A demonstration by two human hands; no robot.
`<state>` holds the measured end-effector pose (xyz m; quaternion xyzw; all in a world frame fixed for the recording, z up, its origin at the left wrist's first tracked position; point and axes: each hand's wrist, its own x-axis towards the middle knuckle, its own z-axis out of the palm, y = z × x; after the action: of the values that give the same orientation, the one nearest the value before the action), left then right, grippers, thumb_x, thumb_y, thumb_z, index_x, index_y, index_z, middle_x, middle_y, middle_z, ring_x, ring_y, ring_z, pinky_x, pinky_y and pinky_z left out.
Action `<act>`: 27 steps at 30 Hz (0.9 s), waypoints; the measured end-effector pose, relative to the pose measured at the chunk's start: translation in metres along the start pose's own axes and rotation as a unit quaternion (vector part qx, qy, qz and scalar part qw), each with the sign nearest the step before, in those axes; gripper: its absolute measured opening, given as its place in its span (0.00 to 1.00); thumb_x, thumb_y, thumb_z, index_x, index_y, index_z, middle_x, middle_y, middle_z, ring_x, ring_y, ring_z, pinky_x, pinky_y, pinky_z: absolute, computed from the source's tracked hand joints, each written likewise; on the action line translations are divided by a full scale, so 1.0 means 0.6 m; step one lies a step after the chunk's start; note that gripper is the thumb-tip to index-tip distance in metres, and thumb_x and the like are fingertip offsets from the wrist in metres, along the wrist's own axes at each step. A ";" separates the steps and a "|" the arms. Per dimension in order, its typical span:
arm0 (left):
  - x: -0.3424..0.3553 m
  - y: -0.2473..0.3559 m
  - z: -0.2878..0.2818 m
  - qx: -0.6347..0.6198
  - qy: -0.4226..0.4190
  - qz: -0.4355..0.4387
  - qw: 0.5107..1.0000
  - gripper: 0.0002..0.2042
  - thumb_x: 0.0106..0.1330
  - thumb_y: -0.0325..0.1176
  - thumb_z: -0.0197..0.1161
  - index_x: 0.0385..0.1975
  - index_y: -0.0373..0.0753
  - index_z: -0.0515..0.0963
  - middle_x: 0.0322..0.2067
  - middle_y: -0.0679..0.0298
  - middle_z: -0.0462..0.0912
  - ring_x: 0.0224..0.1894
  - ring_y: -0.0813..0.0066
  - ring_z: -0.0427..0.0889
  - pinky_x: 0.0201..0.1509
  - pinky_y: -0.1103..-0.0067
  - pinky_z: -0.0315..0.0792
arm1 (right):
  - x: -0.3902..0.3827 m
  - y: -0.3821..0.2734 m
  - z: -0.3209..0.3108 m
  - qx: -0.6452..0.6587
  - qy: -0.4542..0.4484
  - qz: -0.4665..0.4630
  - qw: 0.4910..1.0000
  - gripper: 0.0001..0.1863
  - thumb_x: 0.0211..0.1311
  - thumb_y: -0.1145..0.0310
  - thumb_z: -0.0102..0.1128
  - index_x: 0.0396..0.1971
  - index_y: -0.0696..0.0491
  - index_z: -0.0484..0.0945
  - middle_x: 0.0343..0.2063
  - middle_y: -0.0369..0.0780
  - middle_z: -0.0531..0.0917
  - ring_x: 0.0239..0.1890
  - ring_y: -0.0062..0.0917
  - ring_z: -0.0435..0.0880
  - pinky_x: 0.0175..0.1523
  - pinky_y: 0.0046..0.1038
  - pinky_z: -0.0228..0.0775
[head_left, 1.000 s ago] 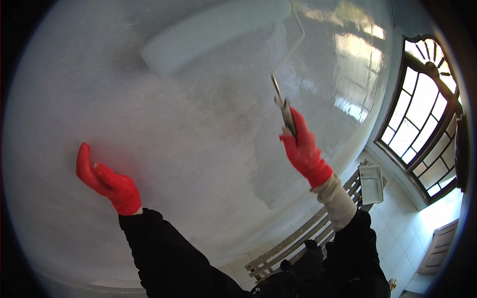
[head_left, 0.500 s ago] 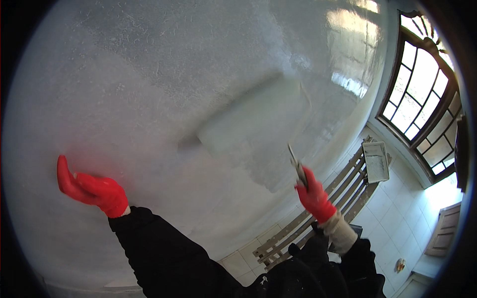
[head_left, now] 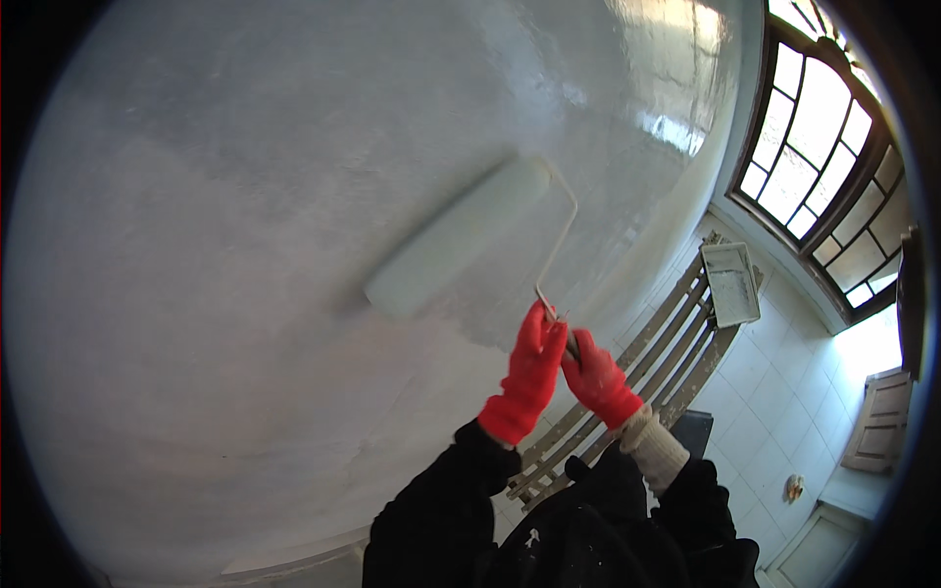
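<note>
A paint roller (head_left: 456, 240) with a long pale cover lies against the grey wall (head_left: 245, 225), slanting up to the right. Its thin bent wire frame runs down to a grip near my body. My right hand (head_left: 600, 384), in a red glove, is closed round that grip. Just left of it, my left hand (head_left: 527, 377), also red-gloved, is closed on the lower end of the wire frame where it meets the handle. Paler and darker wet-looking patches show on the wall around the roller.
A slatted wooden bench (head_left: 667, 363) stands below on the tiled floor (head_left: 774, 392), with a white paint tray (head_left: 730, 282) on its far end. A dark-framed window (head_left: 809, 137) is at the upper right. Near a cabinet door (head_left: 875, 419), a small object (head_left: 794, 487) lies on the floor.
My left hand has come off its place by the wall at the left and moved right onto the roller's frame. The roller has shifted slightly left and is less blurred.
</note>
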<state>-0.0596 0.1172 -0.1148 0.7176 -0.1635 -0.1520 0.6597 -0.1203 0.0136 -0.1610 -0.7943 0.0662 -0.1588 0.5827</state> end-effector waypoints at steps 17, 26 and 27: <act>-0.019 -0.463 0.047 -0.306 0.116 -0.445 0.834 0.11 0.68 0.37 0.48 0.43 0.36 0.66 0.30 0.57 0.77 0.30 0.63 0.78 0.36 0.66 0.77 | -0.155 0.252 0.047 -0.177 -0.176 0.278 0.927 0.17 0.57 0.55 0.53 0.38 0.52 0.65 0.22 0.50 0.78 0.28 0.47 0.79 0.31 0.47 0.66; -0.028 -0.668 0.023 -0.178 0.133 -0.537 0.814 0.17 0.65 0.41 0.54 0.45 0.35 0.66 0.41 0.56 0.73 0.38 0.57 0.76 0.38 0.63 0.75 | -0.149 0.376 0.153 -0.103 -0.128 0.374 0.913 0.23 0.57 0.54 0.50 0.47 0.53 0.71 0.34 0.53 0.79 0.40 0.48 0.77 0.43 0.44 0.67; -0.034 -0.668 0.019 -0.172 0.128 -0.535 0.817 0.17 0.65 0.41 0.54 0.45 0.35 0.66 0.41 0.56 0.73 0.38 0.57 0.76 0.38 0.63 0.75 | -0.147 0.369 0.160 -0.095 -0.120 0.399 0.904 0.23 0.57 0.53 0.50 0.48 0.52 0.71 0.34 0.53 0.79 0.40 0.48 0.77 0.43 0.44 0.67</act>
<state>-0.0692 0.1462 -0.5149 0.5795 0.3608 -0.4133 0.6026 -0.1537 0.0567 -0.4120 -0.7661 0.3218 0.1904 0.5227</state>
